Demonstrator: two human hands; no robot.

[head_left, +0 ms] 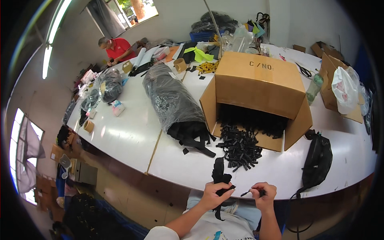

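Observation:
My left hand (pixel 216 196) is closed round a bundle of black fabric strips (pixel 219 172), which stick up above the fist and hang below it. Just to its right, my right hand (pixel 265 195) is closed with its fingers pinched on a small black piece, and a thin dark end (pixel 245 193) points out toward the left hand. A small gap separates the two hands, both at the table's near edge. Beyond them a heap of short black pieces (pixel 240 148) spills from an open cardboard box (pixel 260 74) lying on its side.
Left of the box lies a clear plastic bag (pixel 172 96) with black straps coming out of its near end. A black pouch (pixel 317 162) rests at the right of the white table (pixel 120 136). Farther back are scissors (pixel 304 71), a green bottle (pixel 315 88) and a person in red (pixel 119 49).

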